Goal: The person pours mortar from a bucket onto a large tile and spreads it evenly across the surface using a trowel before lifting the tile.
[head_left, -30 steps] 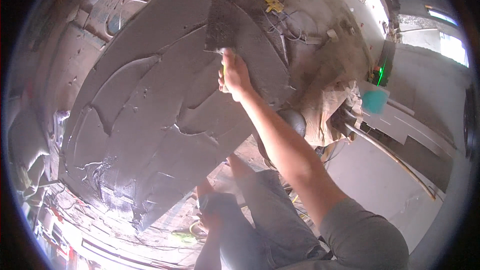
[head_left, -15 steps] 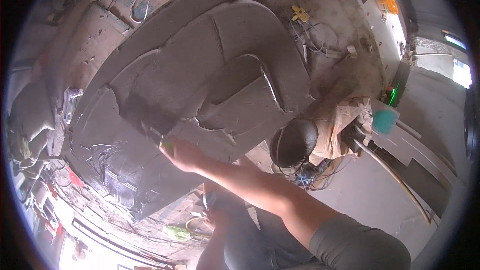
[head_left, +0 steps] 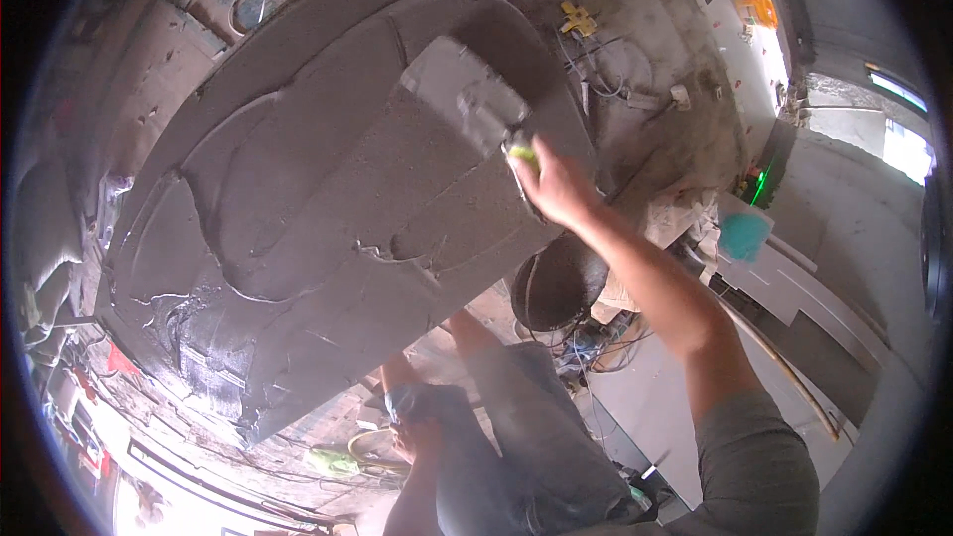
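Observation:
My right hand [head_left: 561, 187] is closed around the yellow-green handle of a flat rectangular plastering trowel [head_left: 467, 94]. The trowel is tilted, its broad grey face showing with smears of mortar on it, above the far right part of a large slab [head_left: 288, 208] coated in wet grey mortar. Curved ridges and smooth swaths mark the coating, and its lower left corner glistens. My left hand [head_left: 422, 440] rests low by my left knee, its fingers mostly hidden. A dark mortar-stained bucket [head_left: 558, 286] stands at the slab's right edge.
Right of the bucket lie a crumpled brown paper sack [head_left: 675, 213] and a long pole [head_left: 779, 367]. Cables and a yellow cross-shaped piece [head_left: 578, 19] lie on the floor beyond the slab. Pale boards [head_left: 774, 258] are at right. A light green bag [head_left: 331, 461] is below the slab.
My right hand has swept the trowel from the slab's middle up and to the right. The curved ridge on the right has been smoothed away, and the trowel's face now shows.

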Tool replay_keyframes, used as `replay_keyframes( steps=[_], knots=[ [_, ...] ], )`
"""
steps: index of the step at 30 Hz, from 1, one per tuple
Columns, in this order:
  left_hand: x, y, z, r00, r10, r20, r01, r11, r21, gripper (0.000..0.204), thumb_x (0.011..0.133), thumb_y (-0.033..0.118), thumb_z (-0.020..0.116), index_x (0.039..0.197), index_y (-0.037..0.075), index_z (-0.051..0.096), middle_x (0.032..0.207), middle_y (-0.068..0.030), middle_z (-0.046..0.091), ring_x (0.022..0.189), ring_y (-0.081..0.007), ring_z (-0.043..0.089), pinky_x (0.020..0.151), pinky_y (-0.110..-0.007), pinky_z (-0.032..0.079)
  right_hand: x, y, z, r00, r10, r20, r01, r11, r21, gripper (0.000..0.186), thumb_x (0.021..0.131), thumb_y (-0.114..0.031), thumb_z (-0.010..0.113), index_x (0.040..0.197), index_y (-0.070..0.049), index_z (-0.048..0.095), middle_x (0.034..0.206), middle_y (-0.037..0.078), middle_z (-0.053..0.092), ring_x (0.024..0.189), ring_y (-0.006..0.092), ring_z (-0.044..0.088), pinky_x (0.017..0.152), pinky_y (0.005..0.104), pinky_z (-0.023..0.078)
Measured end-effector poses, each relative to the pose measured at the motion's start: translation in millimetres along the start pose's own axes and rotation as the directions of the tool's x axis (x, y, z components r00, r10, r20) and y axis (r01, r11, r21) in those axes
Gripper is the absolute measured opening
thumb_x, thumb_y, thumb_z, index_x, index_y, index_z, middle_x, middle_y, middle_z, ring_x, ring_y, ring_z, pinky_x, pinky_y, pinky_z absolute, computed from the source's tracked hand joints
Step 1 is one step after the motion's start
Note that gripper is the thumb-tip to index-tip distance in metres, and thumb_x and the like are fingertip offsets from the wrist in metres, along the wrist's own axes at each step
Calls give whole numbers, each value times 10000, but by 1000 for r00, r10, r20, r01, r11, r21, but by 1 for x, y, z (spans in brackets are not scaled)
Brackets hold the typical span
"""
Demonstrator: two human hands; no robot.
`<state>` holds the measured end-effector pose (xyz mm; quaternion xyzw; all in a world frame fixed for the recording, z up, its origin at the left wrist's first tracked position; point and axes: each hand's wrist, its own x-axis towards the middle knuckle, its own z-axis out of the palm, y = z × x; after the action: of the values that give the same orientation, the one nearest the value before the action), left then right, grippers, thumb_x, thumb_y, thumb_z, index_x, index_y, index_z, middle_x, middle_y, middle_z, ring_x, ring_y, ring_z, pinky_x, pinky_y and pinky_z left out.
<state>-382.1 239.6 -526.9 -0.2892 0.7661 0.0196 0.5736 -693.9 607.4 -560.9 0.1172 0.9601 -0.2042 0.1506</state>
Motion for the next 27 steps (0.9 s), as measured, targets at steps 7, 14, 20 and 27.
replay_keyframes(
  steps=[7, 14, 20, 27],
  knots=[
    [11, -11, 19, 1000, -3, 23, 1, 996, 89, 843, 861, 431, 573, 1508, -33, 295, 1437, -285, 439, 1292, -406, 510, 1069, -516, 392, 124, 33, -32, 978, 208, -1, -201, 948, 245, 662, 980, -648, 447, 1221, -43, 565, 932, 213, 699, 830, 374, 704, 729, 470, 558],
    [4, 2, 15, 998, -22, 54, 18, 997, 79, 880, 878, 454, 593, 1534, -23, 252, 1486, -285, 399, 1325, -416, 477, 1107, -516, 346, 132, 51, -55, 888, 395, 237, -439, 572, 692, 416, 986, -531, 573, 1074, -125, 544, 586, -27, 460, 438, 108, 445, 396, 312, 411],
    [5, 8, 12, 994, -53, 99, 50, 998, 38, 887, 856, 445, 605, 1528, -20, 259, 1485, -259, 403, 1318, -409, 482, 1104, -506, 351, 101, 138, -48, 895, 283, -345, -302, 953, -1, 550, 997, -564, 490, 1254, -82, 556, 968, 188, 715, 885, 400, 700, 750, 498, 550],
    [12, -9, 13, 993, -110, 46, 108, 993, 55, 823, 857, 388, 580, 1514, -16, 292, 1482, -273, 399, 1305, -417, 490, 1096, -504, 365, 121, 36, -69, 954, 288, 84, -255, 630, 734, 490, 995, -503, 569, 1204, -66, 497, 699, 42, 576, 484, 121, 525, 411, 292, 441]
  ],
)
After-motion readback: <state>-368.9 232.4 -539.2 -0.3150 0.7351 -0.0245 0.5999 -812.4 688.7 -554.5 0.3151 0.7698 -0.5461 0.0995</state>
